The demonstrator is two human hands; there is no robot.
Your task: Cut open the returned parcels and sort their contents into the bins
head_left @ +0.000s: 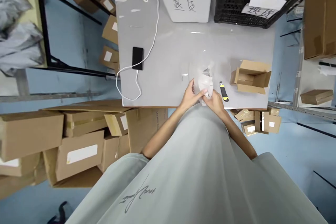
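Observation:
My left hand [191, 95] and my right hand [214, 101] meet at the table's front edge, fingers closed on a crumpled, whitish wrapped item [206, 83] between them. Clear plastic seems to surround it, and what is inside cannot be made out. Just right of my right hand lies a black and yellow utility knife [224, 91] on the grey table [173, 52]. Farther right, an open brown cardboard box [252, 77] stands with its flaps spread.
A black phone [138, 58] with a white cable lies on the left. A white bin [191, 7] and a black crate [236, 10] stand at the back. Cardboard boxes [81, 154] fill the lower left, beside a black-framed rack [46, 24].

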